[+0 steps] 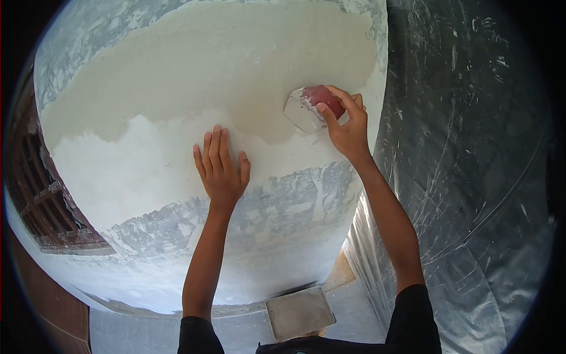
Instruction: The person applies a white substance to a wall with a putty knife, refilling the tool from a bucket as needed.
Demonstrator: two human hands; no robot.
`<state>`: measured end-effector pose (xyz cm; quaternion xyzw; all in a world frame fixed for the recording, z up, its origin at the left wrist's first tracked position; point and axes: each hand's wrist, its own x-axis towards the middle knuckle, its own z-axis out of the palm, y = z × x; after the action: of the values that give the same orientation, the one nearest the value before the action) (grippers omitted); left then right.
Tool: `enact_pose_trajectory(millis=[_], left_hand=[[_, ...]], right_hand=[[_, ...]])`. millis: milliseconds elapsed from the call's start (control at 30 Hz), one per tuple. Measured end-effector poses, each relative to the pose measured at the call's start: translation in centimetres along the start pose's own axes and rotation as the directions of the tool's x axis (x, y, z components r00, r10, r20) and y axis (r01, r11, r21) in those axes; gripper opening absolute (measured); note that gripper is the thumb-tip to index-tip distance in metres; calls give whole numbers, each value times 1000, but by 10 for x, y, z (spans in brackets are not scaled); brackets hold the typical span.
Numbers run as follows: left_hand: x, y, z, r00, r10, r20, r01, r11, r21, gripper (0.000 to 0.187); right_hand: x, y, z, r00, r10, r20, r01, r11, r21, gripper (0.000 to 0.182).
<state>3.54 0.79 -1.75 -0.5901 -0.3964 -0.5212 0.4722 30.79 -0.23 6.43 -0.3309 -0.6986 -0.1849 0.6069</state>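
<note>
Left hand (223,177): lay against the wall (271,221), fingers pointing up, two middle ones close together, the others a little apart, thumb well out.
Right hand (350,131): pinched the red pad (325,100) between thumb and bent fingers.
Red pad: at the right fingertips, against the wall; white paste on its left edge, beside a pale, flat, angular shape; joined or not, couldn't tell.
Handling: looked light and fairly stiff, probably slick where pasted; best held by the bare red side, away from the crust.
Grey-beige patch (177,65): above the left fingertips, damp-looking.
Tray (300,312): below both hands, grey stuff inside.
Plastic sheet (466,147): right of the right hand, white-streaked.
Barred window (44,183): far left of the left fingers.
</note>
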Motion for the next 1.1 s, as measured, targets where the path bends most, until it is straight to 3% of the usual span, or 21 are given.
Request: enact_pose_trajectory(millis=[67,100,200,267,333,400,467,500,600,667,700,733,800,900,1000,1067,1100], left_hand=[[0,-1,0,1000,0,-3,0,1000,3,57],[1,0,0,1000,0,-3,0,1000,-1,57],[1,-1,0,1000,0,-6,0,1000,0,57],[1,0,0,1000,2,-7,-2,1000,-2,57],[1,0,0,1000,-2,-5,2,1000,-6,56],[0,0,0,1000,0,-3,-1,1000,-7,56],[0,0,-1,1000,-2,-7,2,1000,-1,56],[0,0,0,1000,-2,-1,2,1000,1,56],[0,-1,1,1000,-5,-3,5,1000,7,56],[0,1,1,1000,-6,-4,6,1000,0,55],[1,1,0,1000,-6,-7,6,1000,-7,55],[1,1,-1,1000,-7,-9,7,1000,-13,55],[1,0,-1,1000,-5,-4,5,1000,-21,55],[1,0,-1,1000,-4,-7,4,1000,-19,55],[1,-1,0,1000,-3,-15,3,1000,-19,55],[1,0,-1,1000,-2,-14,1,999,-32,55],[1,0,-1,1000,-3,-9,3,999,-34,55]], right_hand=[[12,8,2,942,217,-258,-143,951,275,39],[15,13,-6,905,293,-308,-223,944,242,39],[17,1,-11,865,406,-296,-142,763,631,41],[3,2,3,925,298,-238,-141,847,513,39],[-14,1,7,987,136,-85,-123,983,139,38],[-13,12,8,982,134,-135,-125,990,72,39],[1,22,1,874,364,-322,-252,906,339,41],[8,26,-5,829,426,-362,-184,819,543,43],[13,10,-13,808,452,-377,-137,768,626,43],[6,2,0,900,340,-274,-142,820,554,42],[0,2,10,935,226,-272,-100,907,409,42],[-4,-2,10,967,206,-147,-156,944,292,43],[0,7,13,961,201,-192,-150,957,250,43],[16,15,-4,824,424,-376,-220,851,476,40],[16,8,-7,807,446,-388,-135,778,614,39],[9,-6,2,900,349,-261,-148,809,569,40],[5,-4,8,931,271,-243,-137,879,456,40]])
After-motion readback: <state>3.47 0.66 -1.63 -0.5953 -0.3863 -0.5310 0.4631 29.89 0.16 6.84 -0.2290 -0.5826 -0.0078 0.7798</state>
